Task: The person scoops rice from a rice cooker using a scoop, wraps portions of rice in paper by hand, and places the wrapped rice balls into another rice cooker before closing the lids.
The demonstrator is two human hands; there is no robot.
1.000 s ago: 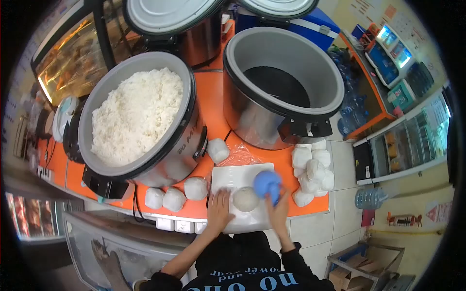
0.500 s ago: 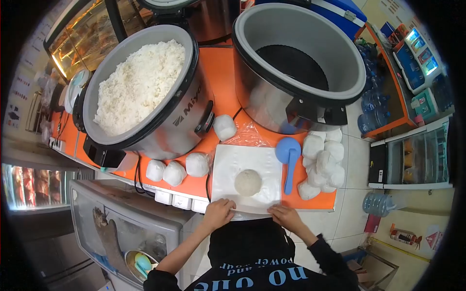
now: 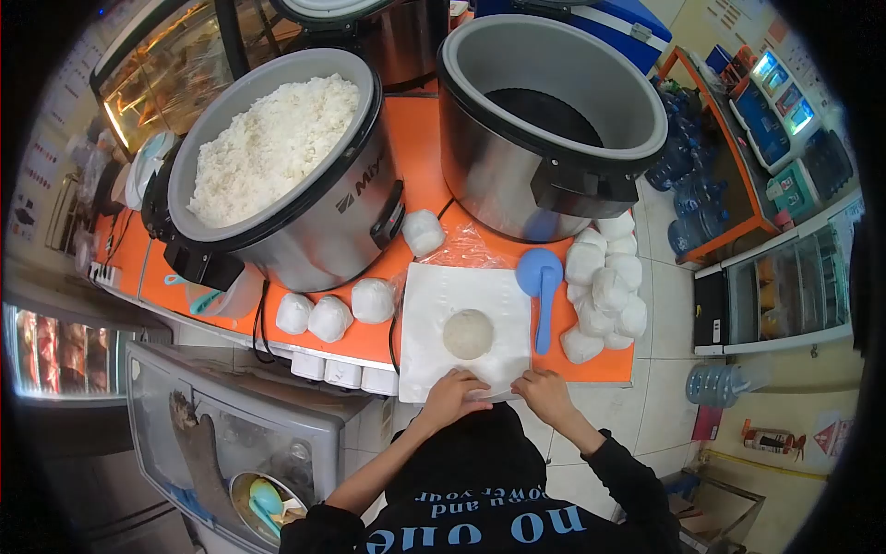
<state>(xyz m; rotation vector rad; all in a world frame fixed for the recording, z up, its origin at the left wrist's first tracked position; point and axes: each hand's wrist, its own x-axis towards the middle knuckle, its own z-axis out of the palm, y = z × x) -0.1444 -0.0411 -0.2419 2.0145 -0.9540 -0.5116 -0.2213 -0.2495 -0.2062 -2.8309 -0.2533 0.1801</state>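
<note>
A square white paper sheet (image 3: 426, 305) lies at the counter's front edge with a round, pale mound (image 3: 469, 334), apparently rice, on it. My left hand (image 3: 456, 398) is at the sheet's near edge, left of centre, fingers over the paper and thumb below. At the near right corner, my right hand (image 3: 545, 395) pinches the edge. Just right of the sheet rests a blue scoop (image 3: 542, 282), handle towards me. White wrapped bundles (image 3: 609, 291) are piled beyond it, and a single wrapped bundle (image 3: 423, 233) sits behind the sheet's left corner.
A large cooker full of white rice (image 3: 277, 138) stands at the left, with a second cooker (image 3: 554, 175) at the right holding no rice. Several wrapped bundles (image 3: 330, 319) line the front left of the orange counter (image 3: 411, 138). Thin clear plastic (image 3: 469, 247) lies behind the sheet.
My left hand has shifted right and inward from the sheet's near left corner, leaving that corner flat. My right hand stays near the right corner. The camera view has shifted slightly.
</note>
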